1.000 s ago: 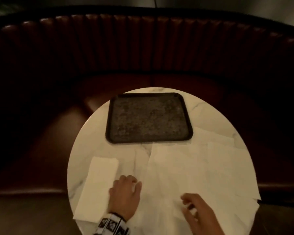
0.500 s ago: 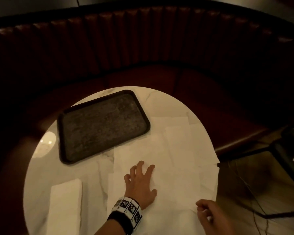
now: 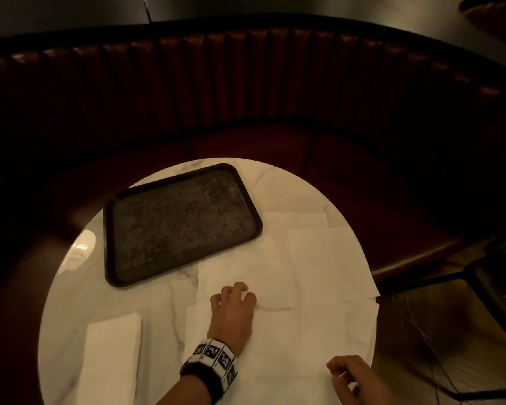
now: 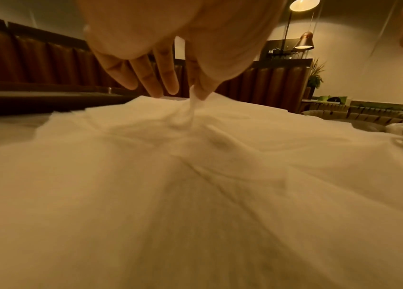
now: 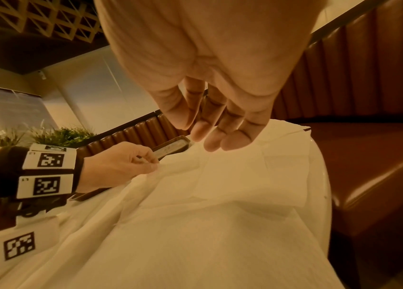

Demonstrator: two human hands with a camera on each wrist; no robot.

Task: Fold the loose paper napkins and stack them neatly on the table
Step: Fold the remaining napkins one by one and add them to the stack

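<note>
Several loose white napkins (image 3: 313, 273) lie overlapping on the right half of the round marble table (image 3: 164, 311). My left hand (image 3: 234, 299) sits on the middle one, fingers curled. In the left wrist view its thumb and forefinger (image 4: 190, 91) pinch a small peak of that napkin (image 4: 190, 117) and lift it slightly. My right hand (image 3: 348, 375) hovers over the napkins at the near right edge. Its fingers (image 5: 210, 133) hang loosely curled and hold nothing. A folded napkin stack (image 3: 111, 355) lies at the near left.
A dark rectangular tray (image 3: 181, 220) lies on the far left part of the table, with nothing on it. A curved brown padded bench (image 3: 246, 83) wraps round the far side. A dark chair frame (image 3: 497, 276) stands to the right.
My left hand lay flat with spread fingers on the napkin half a second ago; now its fingers have curled and pinch the paper. The right hand stays at the near edge.
</note>
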